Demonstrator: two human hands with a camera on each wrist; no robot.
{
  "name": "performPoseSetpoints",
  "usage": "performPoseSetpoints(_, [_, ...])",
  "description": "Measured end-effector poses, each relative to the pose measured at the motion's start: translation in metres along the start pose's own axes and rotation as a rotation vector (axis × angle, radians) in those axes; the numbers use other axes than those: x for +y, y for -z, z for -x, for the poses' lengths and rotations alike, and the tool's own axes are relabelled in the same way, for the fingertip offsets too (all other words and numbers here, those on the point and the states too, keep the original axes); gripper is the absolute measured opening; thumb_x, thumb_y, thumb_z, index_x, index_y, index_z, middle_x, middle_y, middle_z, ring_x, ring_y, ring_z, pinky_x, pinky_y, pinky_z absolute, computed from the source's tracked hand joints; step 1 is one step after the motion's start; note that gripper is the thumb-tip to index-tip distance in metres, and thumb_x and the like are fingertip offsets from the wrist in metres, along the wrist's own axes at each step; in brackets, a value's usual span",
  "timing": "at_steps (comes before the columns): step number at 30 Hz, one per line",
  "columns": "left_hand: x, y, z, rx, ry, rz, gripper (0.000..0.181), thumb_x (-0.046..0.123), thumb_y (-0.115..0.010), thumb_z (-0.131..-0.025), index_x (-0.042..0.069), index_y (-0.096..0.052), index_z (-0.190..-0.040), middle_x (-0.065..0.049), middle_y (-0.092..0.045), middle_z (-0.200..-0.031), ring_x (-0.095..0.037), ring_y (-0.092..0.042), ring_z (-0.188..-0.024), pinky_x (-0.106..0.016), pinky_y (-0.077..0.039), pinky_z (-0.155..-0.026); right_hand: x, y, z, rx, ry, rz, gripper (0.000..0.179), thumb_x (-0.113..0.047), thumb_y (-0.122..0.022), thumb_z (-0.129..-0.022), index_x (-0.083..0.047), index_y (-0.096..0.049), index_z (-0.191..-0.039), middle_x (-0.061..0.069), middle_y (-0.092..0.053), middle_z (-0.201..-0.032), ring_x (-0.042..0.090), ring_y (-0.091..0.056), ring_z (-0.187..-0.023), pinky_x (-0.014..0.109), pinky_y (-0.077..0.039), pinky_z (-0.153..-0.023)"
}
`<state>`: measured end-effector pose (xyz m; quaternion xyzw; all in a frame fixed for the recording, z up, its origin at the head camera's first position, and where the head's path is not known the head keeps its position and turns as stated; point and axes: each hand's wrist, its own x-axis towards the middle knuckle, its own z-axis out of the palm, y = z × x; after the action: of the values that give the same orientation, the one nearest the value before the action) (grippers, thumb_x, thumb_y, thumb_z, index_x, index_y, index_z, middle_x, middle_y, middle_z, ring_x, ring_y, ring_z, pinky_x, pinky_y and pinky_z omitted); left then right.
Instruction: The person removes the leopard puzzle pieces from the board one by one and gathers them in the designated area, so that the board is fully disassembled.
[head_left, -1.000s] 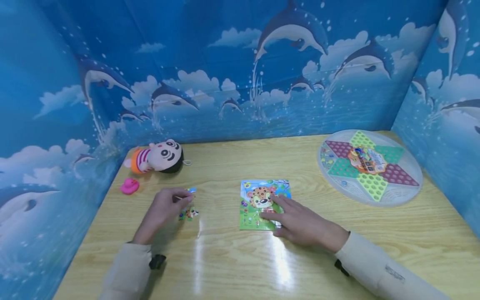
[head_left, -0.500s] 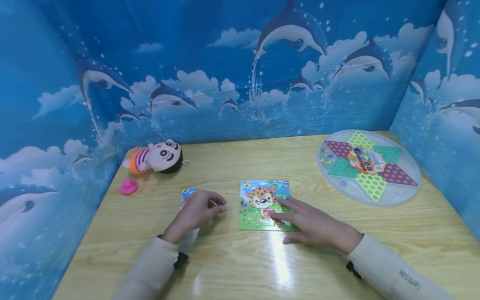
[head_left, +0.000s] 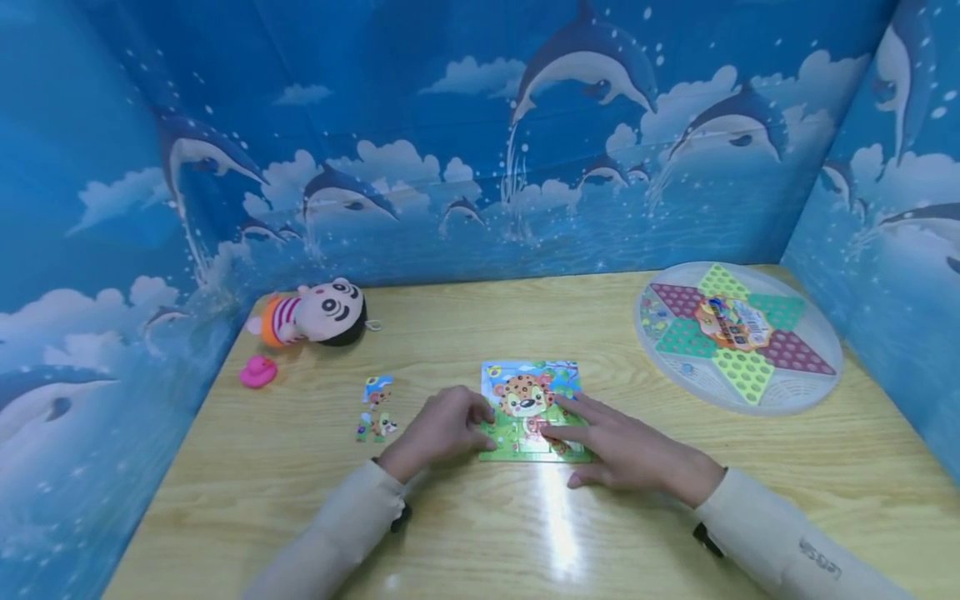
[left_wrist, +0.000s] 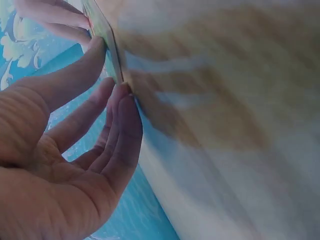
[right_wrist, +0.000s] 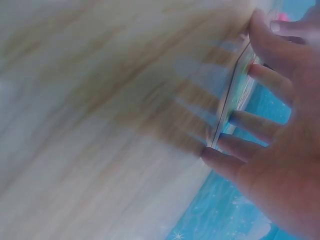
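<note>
Presently, the head view shows a picture puzzle [head_left: 517, 404] lying flat on the bench [head_left: 442, 329], between both hands. The left hand [head_left: 442, 429] touches its left edge, its grip moderately wide, thumb and fingers parted. The right hand [head_left: 637, 458] has its fingers spread over the right side, holding nothing between them. Loose pieces [head_left: 378, 390] lie to the left, near a pink duck [head_left: 258, 372] and a panda doll [head_left: 326, 312]; a star game board [head_left: 738, 333] lies well apart at right. The left wrist view finds thumb and fingertips set along the puzzle's edge, with no pinch evident. The right wrist view finds fingertips ranged along the opposite side. Assessment: the puzzle appears thin, light and stiff, its glossy face probably slippery; inset pieces may shift if tilted. Recommended hold: opposite edges, kept level.
</note>
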<state>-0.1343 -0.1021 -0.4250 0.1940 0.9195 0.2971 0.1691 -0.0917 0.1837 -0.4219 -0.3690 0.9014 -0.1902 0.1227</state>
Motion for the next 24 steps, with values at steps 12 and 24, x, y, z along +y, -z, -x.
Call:
performPoseSetpoints(12, [0.0056,-0.0029,-0.0022,0.004,0.011,-0.02,0.036,0.019,-0.093,-0.068,0.01,-0.074,-0.097,0.005,-0.067,-0.088,-0.008,-0.06,-0.076,-0.024,-0.054,-0.075,0.0006,-0.0037,-0.001,-0.007,0.0,0.024,0.07,-0.042,-0.076,-0.087,-0.017,-0.053,-0.147,0.026,-0.029,-0.16,0.052,-0.027,-0.144,0.061,-0.033,-0.113])
performPoseSetpoints(24, [0.0085,-0.001,0.0055,0.076,-0.004,0.012,0.011,0.013,-0.082,-0.084,0.017,-0.073,-0.088,0.01,-0.067,-0.082,-0.006,-0.061,-0.076,-0.028,-0.054,-0.076,-0.0008,-0.0023,-0.0009,-0.017,-0.021,0.012,0.07,-0.04,-0.077,-0.087,-0.017,-0.052,-0.148,0.025,-0.027,-0.161,0.051,-0.026,-0.145,0.061,-0.03,-0.114])
